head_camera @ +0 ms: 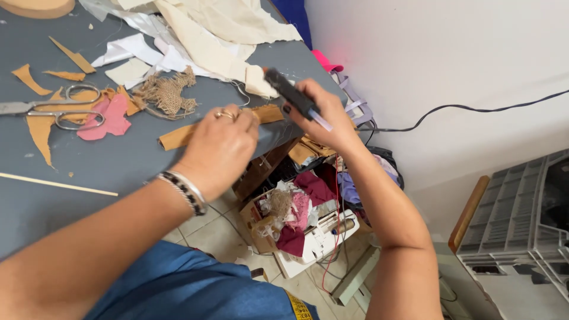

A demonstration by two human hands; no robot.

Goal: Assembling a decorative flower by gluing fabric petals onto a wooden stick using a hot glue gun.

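Two hands at frame centre, head view: right hand (323,115) wrapped around a black glue gun (291,93); left hand (220,145) seemingly pinching a tan fabric strip (181,137) lying on the grey table (106,169). Scissors (56,109) left.

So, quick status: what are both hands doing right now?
Right hand grips black glue gun. Left hand presses tan strip on grey table. Scissors lie apart, left.

Grey table (118,166): scissors (56,109) beside pink scrap (112,118); burlap tuft (169,92); cream cloth (219,29) heaped at far edge; thin wooden stick (59,184). Floor: box of fabric scraps (296,219). Black cable (474,109) along wall.
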